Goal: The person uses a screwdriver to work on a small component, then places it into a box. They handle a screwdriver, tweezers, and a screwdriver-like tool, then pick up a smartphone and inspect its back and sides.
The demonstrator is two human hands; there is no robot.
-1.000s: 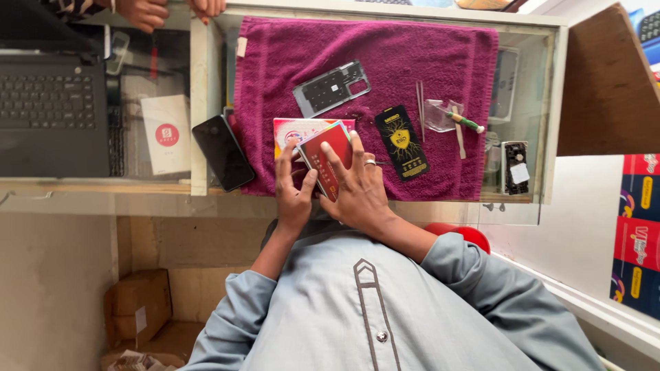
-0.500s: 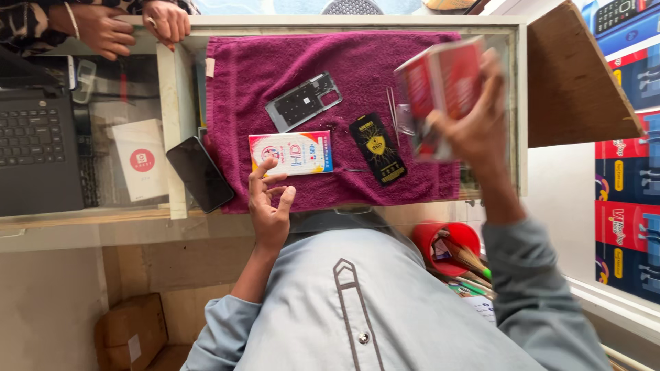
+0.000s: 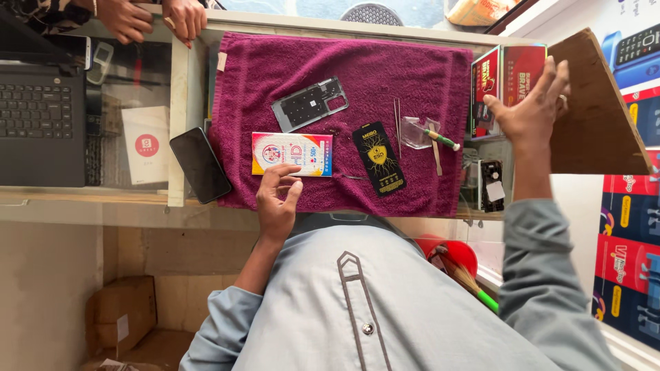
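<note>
right hand [image 3: 533,110] grips a stack of red flat packs [image 3: 505,72], upright, past the right edge of the purple towel [image 3: 357,55]. left hand [image 3: 276,199], loosely open and holding nothing, touches the near edge of a colourful flat pack [image 3: 292,154] lying crosswise on the towel. small clear bag [image 3: 416,132] holds a green-tipped tool.
</note>
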